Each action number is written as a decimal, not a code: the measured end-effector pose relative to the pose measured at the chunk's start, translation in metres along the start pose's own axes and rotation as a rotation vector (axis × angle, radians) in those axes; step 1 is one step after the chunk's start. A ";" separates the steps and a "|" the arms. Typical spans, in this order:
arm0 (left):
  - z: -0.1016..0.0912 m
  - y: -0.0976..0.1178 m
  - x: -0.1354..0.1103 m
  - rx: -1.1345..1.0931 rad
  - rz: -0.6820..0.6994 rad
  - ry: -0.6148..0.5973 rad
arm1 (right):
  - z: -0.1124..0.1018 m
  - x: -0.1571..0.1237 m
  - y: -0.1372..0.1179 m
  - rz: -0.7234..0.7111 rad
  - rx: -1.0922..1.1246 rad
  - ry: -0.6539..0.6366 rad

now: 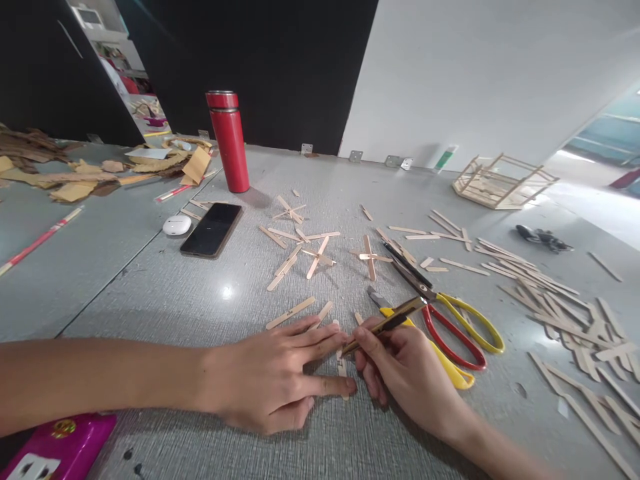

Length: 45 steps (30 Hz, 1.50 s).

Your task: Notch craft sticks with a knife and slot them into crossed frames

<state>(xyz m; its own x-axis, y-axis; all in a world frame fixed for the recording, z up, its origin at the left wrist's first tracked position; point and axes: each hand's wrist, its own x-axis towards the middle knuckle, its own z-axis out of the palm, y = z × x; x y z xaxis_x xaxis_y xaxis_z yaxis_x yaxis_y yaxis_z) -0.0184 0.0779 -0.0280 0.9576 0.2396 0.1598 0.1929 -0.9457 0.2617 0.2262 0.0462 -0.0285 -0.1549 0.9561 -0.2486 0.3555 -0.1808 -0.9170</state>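
Observation:
My left hand [280,380] lies with fingers spread on the table, its fingertips pressing down a craft stick [342,367] with a dark mark on it. Pinched in my right hand [400,363] is a pen [390,323], gold and black, its tip down at that stick. Another marked stick [291,313] rests just beyond my left fingers. Close by my right hand lie scissors [460,333] with red and yellow handles and a yellow-handled cutter [457,373], partly hidden by that hand. Farther off are crossed sticks [320,258] and another cross [370,257].
A red flask [229,143] stands at the back, with a phone [212,230] and white earbud case [177,225] nearer. Loose sticks [555,313] pile up at right, below a stick frame [503,183]. Cardboard scraps [80,177] lie at left; a purple case [75,443] sits front left.

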 end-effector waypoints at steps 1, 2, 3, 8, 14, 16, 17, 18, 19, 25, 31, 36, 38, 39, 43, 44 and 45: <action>0.000 0.000 0.000 0.001 -0.001 -0.006 | 0.000 0.000 0.001 -0.006 -0.003 0.002; 0.000 0.000 0.000 0.001 -0.003 -0.008 | 0.000 -0.001 0.001 -0.013 -0.007 0.006; 0.000 0.000 0.000 0.000 -0.003 -0.008 | 0.001 -0.002 0.002 -0.019 -0.010 0.010; -0.001 0.000 0.000 -0.003 0.002 -0.007 | 0.002 -0.002 0.002 -0.025 -0.026 0.038; 0.002 0.000 -0.001 -0.025 0.008 0.030 | 0.002 0.000 -0.003 -0.010 -0.058 0.049; 0.002 -0.001 0.000 -0.030 0.004 0.034 | 0.003 0.000 -0.005 -0.008 -0.081 0.046; 0.002 -0.001 0.000 -0.030 0.004 0.030 | 0.004 0.000 -0.006 -0.009 -0.094 0.045; 0.001 -0.001 0.000 -0.029 0.004 0.024 | 0.003 0.000 -0.007 -0.011 -0.109 0.044; 0.001 -0.001 0.000 -0.028 0.007 0.018 | 0.003 0.001 -0.009 -0.013 -0.127 0.039; -0.001 0.000 0.000 -0.031 0.006 0.041 | 0.000 0.007 -0.012 0.006 -0.212 -0.006; -0.002 0.001 0.001 0.000 0.002 0.008 | 0.004 0.010 -0.014 0.049 -0.184 -0.064; -0.002 0.000 0.000 -0.001 0.008 0.004 | 0.006 0.012 -0.014 0.045 -0.174 -0.054; -0.002 0.001 0.000 -0.003 0.010 0.006 | 0.006 0.011 -0.013 0.042 -0.174 -0.051; -0.002 0.001 0.000 -0.005 0.009 0.006 | 0.006 0.011 -0.013 0.038 -0.175 -0.048; -0.003 0.001 0.000 -0.015 0.010 0.001 | 0.006 0.009 -0.013 0.020 -0.166 -0.033; -0.002 0.000 0.000 -0.013 0.008 -0.002 | 0.006 0.009 -0.013 0.019 -0.161 -0.033; -0.002 0.000 0.000 -0.010 0.007 -0.005 | 0.007 0.009 -0.013 0.018 -0.156 -0.034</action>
<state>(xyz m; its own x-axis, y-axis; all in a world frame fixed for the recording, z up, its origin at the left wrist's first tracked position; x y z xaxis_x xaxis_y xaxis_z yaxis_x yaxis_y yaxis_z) -0.0189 0.0781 -0.0257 0.9600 0.2320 0.1569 0.1842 -0.9449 0.2705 0.2140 0.0558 -0.0208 -0.1773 0.9444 -0.2768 0.4967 -0.1570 -0.8536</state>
